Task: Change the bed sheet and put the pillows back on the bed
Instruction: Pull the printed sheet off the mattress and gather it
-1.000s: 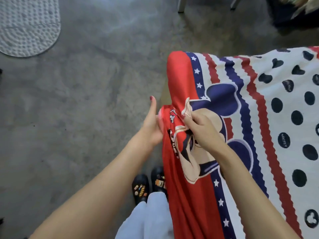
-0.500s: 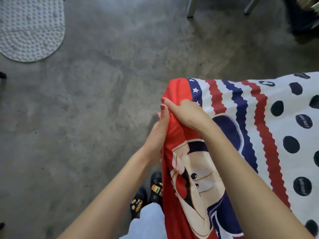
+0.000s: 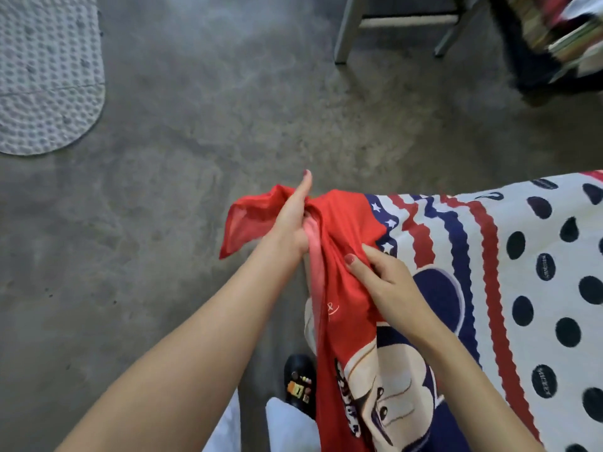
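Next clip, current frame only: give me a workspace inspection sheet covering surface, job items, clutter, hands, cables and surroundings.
Surface: bed, covered by the printed sheet; grey concrete floor beside it.
Job's things: bed sheet, red border, wavy red and blue stripes, black dots, cartoon print; its red corner is bunched and sticks out past the left hand. Pillows: nothing seen.
Clutter: nothing seen on the floor near the bed.
Hands: left hand grips the gathered corner, thumb up; right hand pinches the red border lower down.
Cables: nothing seen.
Surroundings: pale bumpy mat upper left; metal chair legs at top; stacked items top right, blurred; black shoe by the bed.
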